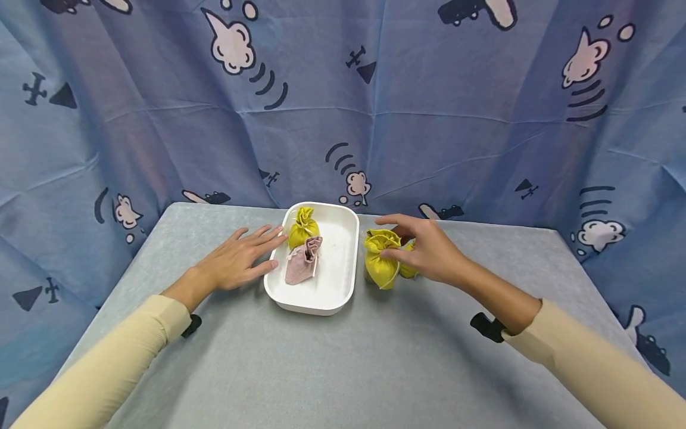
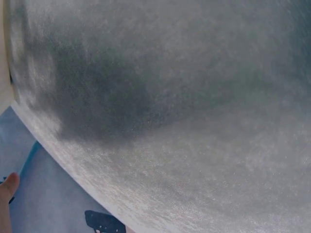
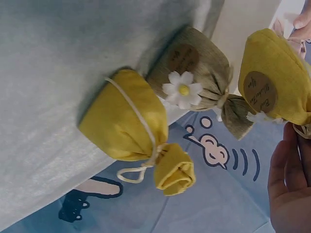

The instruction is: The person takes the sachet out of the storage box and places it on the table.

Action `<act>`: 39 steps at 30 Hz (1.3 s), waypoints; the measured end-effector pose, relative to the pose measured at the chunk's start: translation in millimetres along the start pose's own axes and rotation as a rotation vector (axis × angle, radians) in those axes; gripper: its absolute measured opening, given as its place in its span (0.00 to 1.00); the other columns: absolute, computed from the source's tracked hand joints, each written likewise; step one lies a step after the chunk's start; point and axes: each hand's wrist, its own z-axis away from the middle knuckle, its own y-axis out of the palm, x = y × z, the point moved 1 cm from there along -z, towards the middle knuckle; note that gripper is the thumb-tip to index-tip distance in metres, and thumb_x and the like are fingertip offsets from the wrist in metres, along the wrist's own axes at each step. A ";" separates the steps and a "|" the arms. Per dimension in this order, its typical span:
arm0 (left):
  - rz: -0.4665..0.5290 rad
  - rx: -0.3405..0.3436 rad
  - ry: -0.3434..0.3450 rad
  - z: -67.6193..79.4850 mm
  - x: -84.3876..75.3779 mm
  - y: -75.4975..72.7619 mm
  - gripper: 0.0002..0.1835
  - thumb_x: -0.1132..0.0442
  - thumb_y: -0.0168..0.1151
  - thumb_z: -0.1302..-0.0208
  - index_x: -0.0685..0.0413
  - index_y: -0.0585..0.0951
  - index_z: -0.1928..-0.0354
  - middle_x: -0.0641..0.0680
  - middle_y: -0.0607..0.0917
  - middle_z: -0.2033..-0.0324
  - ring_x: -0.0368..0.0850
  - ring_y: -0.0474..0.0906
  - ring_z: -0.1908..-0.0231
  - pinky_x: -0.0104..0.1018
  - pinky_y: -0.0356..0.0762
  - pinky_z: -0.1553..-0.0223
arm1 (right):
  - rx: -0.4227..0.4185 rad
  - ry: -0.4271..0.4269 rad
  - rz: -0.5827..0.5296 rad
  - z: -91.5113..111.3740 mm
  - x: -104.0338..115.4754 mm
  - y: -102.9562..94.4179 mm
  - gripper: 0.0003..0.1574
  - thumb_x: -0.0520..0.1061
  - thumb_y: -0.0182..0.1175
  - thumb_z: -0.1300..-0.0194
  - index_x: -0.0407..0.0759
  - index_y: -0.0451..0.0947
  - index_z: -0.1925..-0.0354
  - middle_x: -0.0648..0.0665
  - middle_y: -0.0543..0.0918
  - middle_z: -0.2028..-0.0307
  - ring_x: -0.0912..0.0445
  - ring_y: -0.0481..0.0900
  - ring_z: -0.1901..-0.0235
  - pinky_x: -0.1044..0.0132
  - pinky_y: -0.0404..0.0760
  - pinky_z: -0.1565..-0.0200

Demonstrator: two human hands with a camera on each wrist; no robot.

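Near the middle of the head view, just right of the white tray (image 1: 348, 262), my right hand (image 1: 431, 250) pinches a yellow drawstring pouch (image 1: 382, 265) at its gathered neck, my thumb across the front and my fingers behind, partly hidden from me. The neck seems the right place: the cloth bunches there into a firm stem, while the belly below is soft and would likely dent if I squeezed it. I judge it light, filled with something loose, so it should sag and swing a little rather than stay stiff. The fabric looks more grippy than slick, and nothing about it suggests breakage, though the white flower (image 3: 265, 117) by its neck could be crushed or pulled off, and I'd rather not rub the round paper label (image 3: 260, 92). In the right-wrist view, a brown pouch (image 3: 194, 58) lies at upper centre and a second yellow pouch (image 3: 129, 116) left of centre, close to each other, so a wide grasp could snag a cord. Left of centre in the head view, my left hand (image 1: 236, 259) has its fingers straight and spread at the tray's left rim; I cannot tell how firmly they touch. Inside sit a yellow sachet (image 1: 303, 232) and a pink pouch (image 1: 300, 268).
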 end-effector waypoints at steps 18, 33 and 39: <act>-0.007 -0.004 0.005 0.8 1.5 2.4 0.33 0.36 0.36 0.32 0.39 0.53 0.28 0.46 0.54 0.30 0.49 0.47 0.31 0.62 0.46 0.38 | 0.125 -0.024 -0.118 8.5 -10.7 19.2 0.33 0.36 0.68 0.48 0.44 0.72 0.43 0.47 0.78 0.48 0.54 0.79 0.54 0.62 0.78 0.55; -0.001 -0.012 0.004 1.0 0.7 0.9 0.33 0.37 0.35 0.32 0.38 0.53 0.28 0.45 0.54 0.30 0.48 0.47 0.31 0.61 0.46 0.37 | 0.183 0.021 -0.111 12.3 -20.6 38.0 0.32 0.35 0.68 0.49 0.46 0.73 0.44 0.45 0.80 0.51 0.56 0.80 0.56 0.60 0.78 0.55; 0.002 -0.012 0.000 0.5 0.4 1.0 0.33 0.37 0.36 0.32 0.38 0.53 0.29 0.45 0.54 0.30 0.47 0.47 0.31 0.61 0.46 0.37 | 0.219 0.019 -0.070 11.2 -19.5 40.0 0.34 0.37 0.68 0.48 0.44 0.72 0.43 0.49 0.84 0.59 0.59 0.80 0.59 0.63 0.78 0.57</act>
